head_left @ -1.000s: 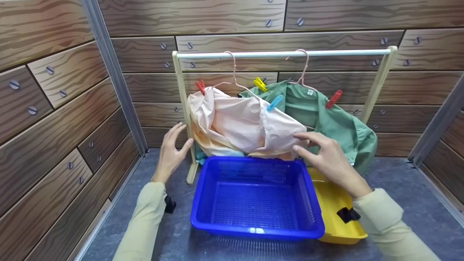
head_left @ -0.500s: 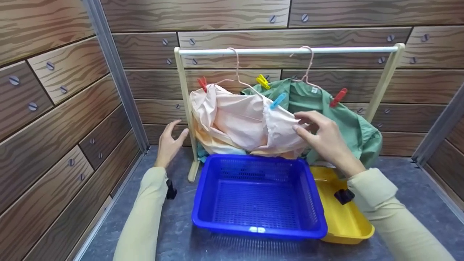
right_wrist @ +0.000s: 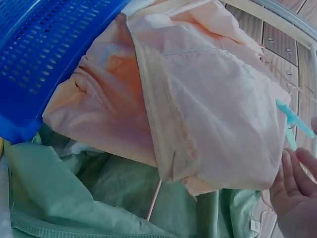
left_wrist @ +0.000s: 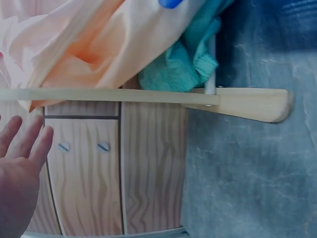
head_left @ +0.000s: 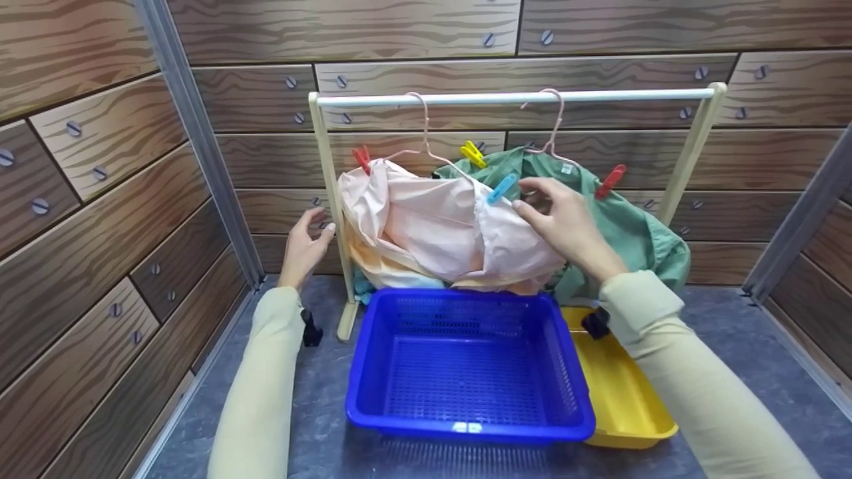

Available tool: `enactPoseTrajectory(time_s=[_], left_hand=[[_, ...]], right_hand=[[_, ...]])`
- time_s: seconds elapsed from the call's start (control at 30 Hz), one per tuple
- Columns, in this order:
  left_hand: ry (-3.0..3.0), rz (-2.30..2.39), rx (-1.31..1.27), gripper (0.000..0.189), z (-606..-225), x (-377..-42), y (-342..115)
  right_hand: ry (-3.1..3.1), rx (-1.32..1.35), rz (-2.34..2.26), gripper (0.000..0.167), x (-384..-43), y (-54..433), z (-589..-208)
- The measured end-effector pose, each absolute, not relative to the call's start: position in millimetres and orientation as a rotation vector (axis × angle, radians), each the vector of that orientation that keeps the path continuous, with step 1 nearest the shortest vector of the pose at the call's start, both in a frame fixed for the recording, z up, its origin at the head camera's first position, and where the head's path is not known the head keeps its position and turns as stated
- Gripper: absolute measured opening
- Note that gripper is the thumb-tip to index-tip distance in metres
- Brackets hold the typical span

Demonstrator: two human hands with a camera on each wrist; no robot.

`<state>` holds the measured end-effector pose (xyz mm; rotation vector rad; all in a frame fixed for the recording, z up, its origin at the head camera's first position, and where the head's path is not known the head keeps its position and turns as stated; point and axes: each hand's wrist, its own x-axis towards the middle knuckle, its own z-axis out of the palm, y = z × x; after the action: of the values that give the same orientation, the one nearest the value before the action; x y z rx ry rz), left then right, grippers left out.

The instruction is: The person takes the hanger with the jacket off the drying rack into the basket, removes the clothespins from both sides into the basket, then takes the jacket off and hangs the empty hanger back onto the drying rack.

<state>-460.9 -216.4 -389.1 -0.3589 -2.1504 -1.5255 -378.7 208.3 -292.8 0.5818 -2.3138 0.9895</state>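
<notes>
A pale pink garment (head_left: 432, 219) hangs by a pink wire hanger (head_left: 426, 126), with a red clothespin (head_left: 361, 159) and a blue clothespin (head_left: 502, 189) on its upper edge. My right hand (head_left: 566, 223) is beside the blue clothespin, thumb and fingers apart. In the right wrist view that clothespin (right_wrist: 293, 121) lies close to the fingertips; contact is not clear. My left hand (head_left: 304, 253) is outside the rack's left post (head_left: 333, 193), fingers loosely bent around nothing. In the left wrist view its fingers (left_wrist: 42, 146) are apart from the post.
Behind hangs a green shirt (head_left: 639, 233) with a yellow clothespin (head_left: 473, 154) and a red clothespin (head_left: 610, 181). The white rail (head_left: 619, 97) carries both hangers. A blue basket (head_left: 466, 429) stands in front, partly over a yellow tray (head_left: 632, 399). Wood-patterned walls (head_left: 100, 266) enclose the space.
My right hand has risen from the garment's lower right part to beside the blue clothespin. The left hand has shifted slightly up and left. The clothes and basket stay put.
</notes>
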Motion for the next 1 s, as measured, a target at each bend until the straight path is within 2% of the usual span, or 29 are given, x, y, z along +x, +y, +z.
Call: enactPoseTrajectory(time_s=[0.3,0.43,0.63,0.8,1.0], left_hand=[[-2.205,-1.528,-0.339,0.048,-369.9,-468.3,-204.7],[-2.187,-1.550,-0.354,0.047,-367.4,-471.8,-202.1],[-2.131,-1.550,-0.281,0.037,-368.7,-473.4,-202.0],[-2.064,-1.479,-0.152,0.024,-367.5,-474.8,-196.2],[-2.051,-1.475,-0.094,0.020,-365.9,-477.0,-191.3]], right_hand=[[-2.400,0.491,1.080,0.048,-394.0,201.5,-284.9],[-2.386,0.488,1.112,0.046,-398.4,201.1,-282.9],[-2.355,0.503,1.119,0.041,-400.6,198.3,-282.0],[-2.342,0.493,1.130,0.043,-398.5,194.9,-278.8],[-2.342,0.483,1.119,0.041,-399.5,191.1,-274.8]])
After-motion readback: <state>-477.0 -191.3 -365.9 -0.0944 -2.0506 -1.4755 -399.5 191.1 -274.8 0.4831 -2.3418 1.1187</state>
